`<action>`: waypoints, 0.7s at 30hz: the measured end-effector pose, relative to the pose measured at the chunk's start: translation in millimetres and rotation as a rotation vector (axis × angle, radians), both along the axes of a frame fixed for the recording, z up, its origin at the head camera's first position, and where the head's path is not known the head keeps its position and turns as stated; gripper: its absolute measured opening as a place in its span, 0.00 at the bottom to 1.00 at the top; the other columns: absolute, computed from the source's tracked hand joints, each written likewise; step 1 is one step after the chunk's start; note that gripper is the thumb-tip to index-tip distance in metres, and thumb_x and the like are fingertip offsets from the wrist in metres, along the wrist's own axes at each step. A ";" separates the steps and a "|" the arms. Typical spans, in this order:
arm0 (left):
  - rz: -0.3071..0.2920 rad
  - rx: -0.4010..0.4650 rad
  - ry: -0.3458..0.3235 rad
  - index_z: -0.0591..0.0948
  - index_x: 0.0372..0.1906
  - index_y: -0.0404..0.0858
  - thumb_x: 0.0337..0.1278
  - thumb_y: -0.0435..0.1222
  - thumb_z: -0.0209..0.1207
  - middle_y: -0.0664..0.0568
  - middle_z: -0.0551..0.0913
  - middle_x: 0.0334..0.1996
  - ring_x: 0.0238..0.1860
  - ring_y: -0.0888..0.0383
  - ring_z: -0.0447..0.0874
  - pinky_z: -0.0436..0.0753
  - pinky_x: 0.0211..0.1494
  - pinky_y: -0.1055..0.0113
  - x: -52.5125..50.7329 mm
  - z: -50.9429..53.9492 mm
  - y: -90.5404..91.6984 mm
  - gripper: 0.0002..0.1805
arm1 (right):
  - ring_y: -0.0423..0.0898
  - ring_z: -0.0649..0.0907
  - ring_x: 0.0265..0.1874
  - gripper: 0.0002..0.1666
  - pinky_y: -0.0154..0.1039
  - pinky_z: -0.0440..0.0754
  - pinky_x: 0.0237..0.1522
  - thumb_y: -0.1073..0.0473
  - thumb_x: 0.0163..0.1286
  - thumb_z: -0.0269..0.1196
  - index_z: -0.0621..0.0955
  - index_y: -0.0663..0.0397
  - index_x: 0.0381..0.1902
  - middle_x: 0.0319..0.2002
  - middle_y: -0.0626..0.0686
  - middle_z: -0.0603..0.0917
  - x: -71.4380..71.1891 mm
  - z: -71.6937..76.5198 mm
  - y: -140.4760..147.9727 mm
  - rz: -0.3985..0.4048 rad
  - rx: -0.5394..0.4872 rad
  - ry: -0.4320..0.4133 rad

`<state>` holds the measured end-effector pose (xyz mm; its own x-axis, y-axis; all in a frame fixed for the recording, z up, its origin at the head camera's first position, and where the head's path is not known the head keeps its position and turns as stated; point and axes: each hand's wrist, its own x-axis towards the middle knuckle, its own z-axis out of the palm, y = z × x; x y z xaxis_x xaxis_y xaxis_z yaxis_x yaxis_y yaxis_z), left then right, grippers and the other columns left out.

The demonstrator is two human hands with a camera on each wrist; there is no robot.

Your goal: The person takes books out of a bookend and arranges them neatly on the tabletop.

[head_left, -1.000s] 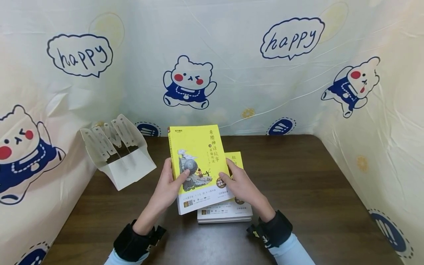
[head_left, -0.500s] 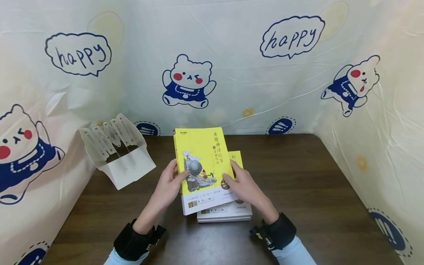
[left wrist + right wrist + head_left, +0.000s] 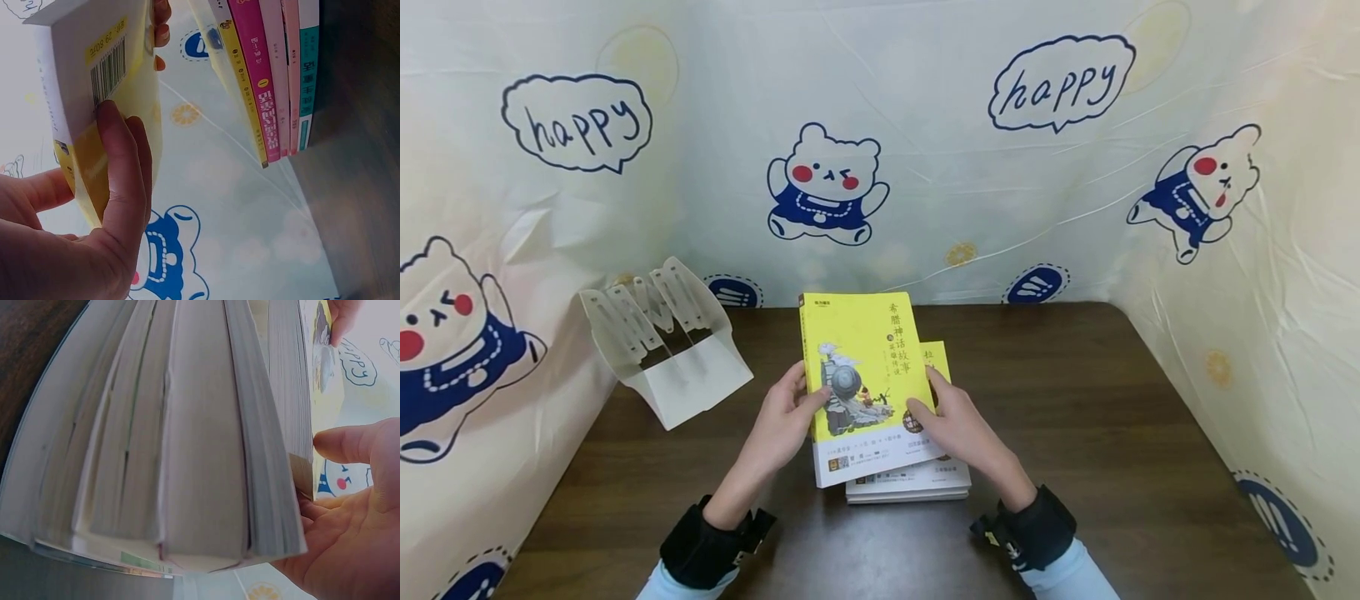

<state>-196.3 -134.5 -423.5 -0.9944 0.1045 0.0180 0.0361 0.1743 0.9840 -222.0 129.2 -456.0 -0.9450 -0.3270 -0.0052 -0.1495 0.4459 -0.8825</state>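
My left hand (image 3: 782, 423) and right hand (image 3: 961, 423) hold a yellow-and-white paperback book (image 3: 865, 350) by its two sides, thumbs on the front cover. The book is tilted slightly, above a stack of books (image 3: 917, 483) that it partly covers in the head view. Behind the cover my left fingers (image 3: 115, 150) lie along the back near the barcode. Several coloured spines of the stack (image 3: 269, 81) show in the left wrist view. In the right wrist view, the stack's page edges stand close beside my right hand (image 3: 350, 531), whose fingers are partly hidden.
A white slotted bookend or rack (image 3: 700, 396) stands at the back left of the dark wooden table (image 3: 1075, 467). Printed cloth walls (image 3: 940, 200) enclose the table at the back and on both sides.
Both hands have shifted the held book a little to the right and slightly down. The stack and the white rack have stayed in place.
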 end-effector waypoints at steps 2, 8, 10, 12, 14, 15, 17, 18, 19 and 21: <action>-0.003 -0.004 0.001 0.63 0.79 0.36 0.80 0.31 0.53 0.35 0.82 0.60 0.49 0.43 0.90 0.90 0.43 0.57 -0.1 -0.6 0.0 0.29 | 0.44 0.69 0.16 0.38 0.35 0.66 0.17 0.55 0.81 0.60 0.61 0.52 0.82 0.57 0.52 0.83 0.5 -0.3 0.8 -0.002 0.007 -0.002; 0.047 -0.069 0.011 0.64 0.80 0.39 0.79 0.31 0.55 0.37 0.83 0.57 0.45 0.46 0.91 0.90 0.40 0.59 0.7 -4.3 4.2 0.30 | 0.43 0.84 0.41 0.38 0.38 0.79 0.37 0.54 0.81 0.59 0.62 0.50 0.83 0.60 0.48 0.82 2.5 -1.9 3.1 -0.013 0.015 0.002; 0.075 -0.118 0.024 0.62 0.81 0.39 0.79 0.31 0.56 0.38 0.81 0.58 0.44 0.48 0.91 0.89 0.38 0.62 1.5 -6.0 7.1 0.32 | 0.44 0.83 0.45 0.38 0.41 0.80 0.43 0.54 0.80 0.60 0.62 0.50 0.82 0.60 0.48 0.82 3.7 -1.8 4.0 -0.015 0.012 0.004; 0.100 -0.169 0.040 0.61 0.82 0.39 0.78 0.32 0.57 0.38 0.78 0.57 0.41 0.49 0.90 0.88 0.35 0.63 2.6 -7.3 9.8 0.34 | 0.44 0.83 0.47 0.37 0.43 0.80 0.47 0.55 0.80 0.60 0.62 0.50 0.82 0.59 0.48 0.82 4.6 -1.9 4.7 -0.018 0.009 0.009; 0.118 -0.209 0.053 0.60 0.83 0.37 0.78 0.32 0.58 0.39 0.75 0.56 0.39 0.50 0.88 0.87 0.33 0.64 3.0 -8.9 11.9 0.35 | 0.44 0.83 0.47 0.37 0.44 0.79 0.48 0.55 0.80 0.60 0.63 0.49 0.82 0.58 0.48 0.83 5.6 -1.3 5.3 -0.024 0.011 0.010; 0.125 -0.228 0.058 0.60 0.83 0.36 0.78 0.32 0.58 0.40 0.73 0.55 0.39 0.51 0.86 0.87 0.33 0.65 2.8 -9.8 12.6 0.36 | 0.44 0.83 0.47 0.37 0.45 0.79 0.48 0.55 0.80 0.60 0.63 0.49 0.82 0.57 0.48 0.83 6.2 -1.2 5.5 -0.026 0.012 0.009; 0.135 -0.253 0.063 0.60 0.83 0.35 0.77 0.32 0.59 0.40 0.72 0.54 0.38 0.50 0.85 0.86 0.32 0.66 2.2 -10.9 13.6 0.36 | 0.44 0.83 0.47 0.37 0.44 0.80 0.48 0.55 0.80 0.60 0.63 0.49 0.81 0.56 0.48 0.83 7.0 -1.4 6.1 -0.029 0.011 0.006; 0.140 -0.266 0.067 0.60 0.83 0.34 0.77 0.32 0.59 0.40 0.72 0.54 0.38 0.51 0.84 0.85 0.32 0.66 1.7 -11.6 14.0 0.36 | 0.44 0.83 0.47 0.36 0.44 0.79 0.48 0.55 0.80 0.60 0.64 0.49 0.81 0.56 0.47 0.83 7.5 -1.4 6.3 -0.032 0.015 0.008; 0.143 -0.277 0.072 0.60 0.83 0.34 0.77 0.32 0.59 0.40 0.72 0.54 0.38 0.50 0.83 0.85 0.32 0.66 1.1 -12.4 14.3 0.36 | 0.44 0.83 0.47 0.36 0.44 0.79 0.49 0.55 0.80 0.60 0.64 0.49 0.81 0.56 0.47 0.83 7.8 -1.7 6.6 -0.036 0.018 0.010; 0.147 -0.292 0.081 0.60 0.82 0.33 0.77 0.32 0.58 0.40 0.73 0.55 0.38 0.50 0.82 0.85 0.32 0.66 -0.1 -13.6 15.0 0.36 | 0.44 0.83 0.46 0.36 0.44 0.79 0.49 0.55 0.80 0.60 0.64 0.50 0.81 0.55 0.48 0.84 8.2 -2.3 7.2 -0.043 0.026 0.017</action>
